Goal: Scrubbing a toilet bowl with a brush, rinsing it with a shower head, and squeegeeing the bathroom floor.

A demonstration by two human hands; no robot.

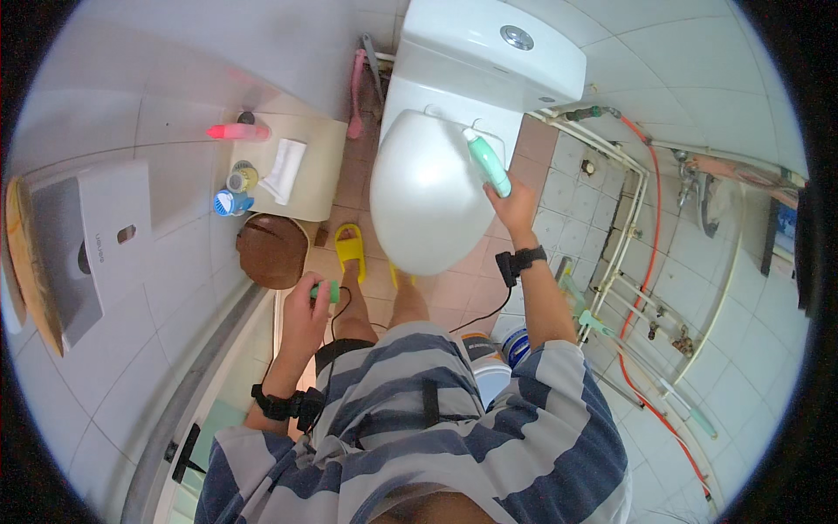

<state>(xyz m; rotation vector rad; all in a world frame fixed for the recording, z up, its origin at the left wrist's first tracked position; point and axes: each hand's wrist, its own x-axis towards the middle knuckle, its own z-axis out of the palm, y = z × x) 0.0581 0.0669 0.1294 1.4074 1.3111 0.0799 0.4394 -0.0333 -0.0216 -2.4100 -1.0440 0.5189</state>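
Note:
My right hand [516,204] grips the base of a mint-green bottle [487,164] with a white nozzle. The bottle is tilted, its nozzle toward the toilet tank, above the right side of the closed white toilet lid [432,190]. Down at the left, my left hand [306,311] holds a small green cap [326,292] between its fingers, beside the brown lid of a bin. The toilet tank [491,52] with its round flush button stands behind the lid.
At left, a cream cabinet top [314,177] carries a folded white cloth [285,170], a pink bottle [239,132] and a blue-capped container [230,202]. A brown-lidded bin [272,252] stands below it. A pink brush [357,95] hangs left of the toilet; pipes and a red hose [655,196] line the right wall.

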